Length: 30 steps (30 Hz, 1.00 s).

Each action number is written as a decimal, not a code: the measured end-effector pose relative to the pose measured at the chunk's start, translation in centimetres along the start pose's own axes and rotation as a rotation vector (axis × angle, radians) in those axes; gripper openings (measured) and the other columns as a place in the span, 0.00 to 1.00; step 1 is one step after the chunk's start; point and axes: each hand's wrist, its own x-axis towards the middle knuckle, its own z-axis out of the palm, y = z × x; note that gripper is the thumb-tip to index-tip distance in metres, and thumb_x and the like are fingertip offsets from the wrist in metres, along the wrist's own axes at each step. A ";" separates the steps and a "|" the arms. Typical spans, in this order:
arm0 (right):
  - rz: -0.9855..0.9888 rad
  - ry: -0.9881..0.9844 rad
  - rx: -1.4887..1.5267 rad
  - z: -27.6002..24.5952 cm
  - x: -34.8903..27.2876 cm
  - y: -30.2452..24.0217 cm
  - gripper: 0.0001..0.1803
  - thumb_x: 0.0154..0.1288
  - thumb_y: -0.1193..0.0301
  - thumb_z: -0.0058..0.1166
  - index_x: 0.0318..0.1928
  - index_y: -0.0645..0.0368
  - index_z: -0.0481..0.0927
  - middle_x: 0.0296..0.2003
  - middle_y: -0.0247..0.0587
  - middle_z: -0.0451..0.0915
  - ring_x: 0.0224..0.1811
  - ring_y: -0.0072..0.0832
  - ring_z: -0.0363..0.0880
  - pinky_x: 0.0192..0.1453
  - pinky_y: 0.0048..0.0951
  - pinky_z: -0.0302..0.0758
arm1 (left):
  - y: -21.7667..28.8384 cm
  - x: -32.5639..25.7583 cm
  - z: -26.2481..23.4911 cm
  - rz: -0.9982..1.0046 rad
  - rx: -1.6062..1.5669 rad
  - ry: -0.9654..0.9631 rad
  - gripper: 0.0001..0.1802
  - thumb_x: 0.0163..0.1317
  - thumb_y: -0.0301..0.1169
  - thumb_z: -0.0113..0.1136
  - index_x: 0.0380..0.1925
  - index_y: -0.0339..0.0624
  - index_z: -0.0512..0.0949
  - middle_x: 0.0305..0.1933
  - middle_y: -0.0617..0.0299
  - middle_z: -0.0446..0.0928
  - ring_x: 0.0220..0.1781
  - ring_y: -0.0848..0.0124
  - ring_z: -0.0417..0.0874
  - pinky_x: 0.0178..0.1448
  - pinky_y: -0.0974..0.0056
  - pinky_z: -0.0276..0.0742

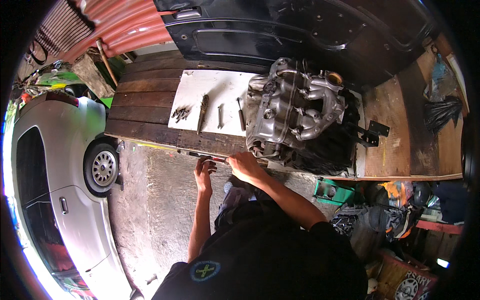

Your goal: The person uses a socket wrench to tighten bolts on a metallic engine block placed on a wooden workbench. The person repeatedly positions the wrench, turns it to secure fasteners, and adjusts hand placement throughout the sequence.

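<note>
slender hand tool (218, 159), one piece; exact kind too small to tell

form: narrow, straight, rod-like, slim along the part that shows

colour: dark toward the left end, red toward the right; fine markings, if any, not legible at this size

state: held, partly covered from below at its middle and hidden at its right end, so full length and right tip cannot be read

pose: close to level, right end sitting slightly lower than the left

place: left of centre in the frame, just below mid-height
</note>
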 end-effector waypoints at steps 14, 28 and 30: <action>-0.307 0.762 1.093 -6.9 -8.4 0.3 0.10 0.63 0.85 0.41 0.35 0.60 0.75 0.26 0.37 0.74 0.26 0.24 0.71 0.37 0.30 0.74 | 3.6 -1.3 6.2 0.160 0.253 -0.545 0.13 0.64 0.31 0.56 0.45 0.34 0.78 0.42 0.56 0.79 0.43 0.72 0.79 0.46 0.67 0.75; -0.231 1.285 1.699 -6.2 -13.3 6.0 0.10 0.62 0.78 0.54 0.33 0.55 0.66 0.23 0.35 0.66 0.28 0.25 0.66 0.69 0.56 0.58 | 3.5 -3.2 15.1 0.578 0.536 -0.488 0.13 0.45 0.22 0.71 0.34 0.38 0.83 0.38 0.56 0.82 0.42 0.62 0.82 0.45 0.63 0.77; -0.239 1.268 1.722 -6.7 -13.3 6.1 0.09 0.62 0.79 0.54 0.33 0.55 0.66 0.23 0.36 0.66 0.29 0.26 0.67 0.70 0.56 0.55 | 3.5 -3.4 15.3 0.582 0.526 -0.481 0.12 0.45 0.22 0.71 0.32 0.37 0.83 0.36 0.56 0.82 0.41 0.62 0.82 0.46 0.63 0.77</action>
